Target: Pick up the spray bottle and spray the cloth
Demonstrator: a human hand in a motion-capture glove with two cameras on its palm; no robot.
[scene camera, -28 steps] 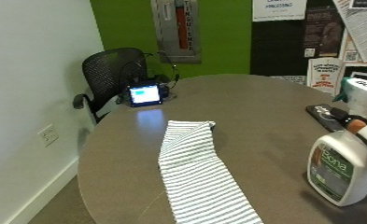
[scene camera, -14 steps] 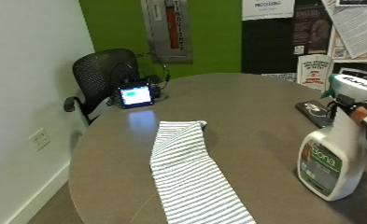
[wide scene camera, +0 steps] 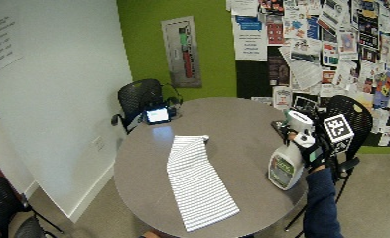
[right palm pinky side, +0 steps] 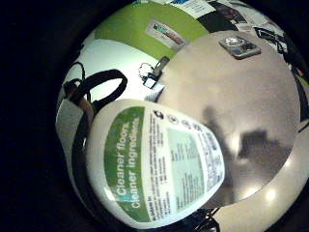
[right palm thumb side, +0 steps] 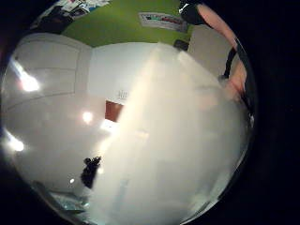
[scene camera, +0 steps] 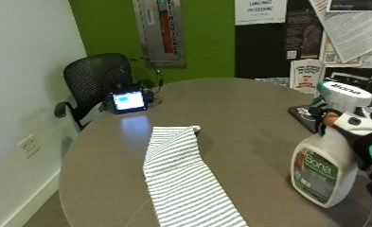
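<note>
The spray bottle [scene camera: 327, 160] stands on the table [scene camera: 248, 118], well to the side of the striped cloth [scene camera: 182, 182]. The right hand [scene camera: 360, 142] wraps its neck, fingers curled around it. Risk: nozzle direction is unclear, so spray may miss the cloth; 1 phone [scene camera: 301, 113] lies just behind the bottle.

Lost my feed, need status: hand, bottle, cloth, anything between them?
Right hand grips spray bottle at its neck. Bottle looks to be on the table. Striped cloth flat, apart. Nothing between.
</note>
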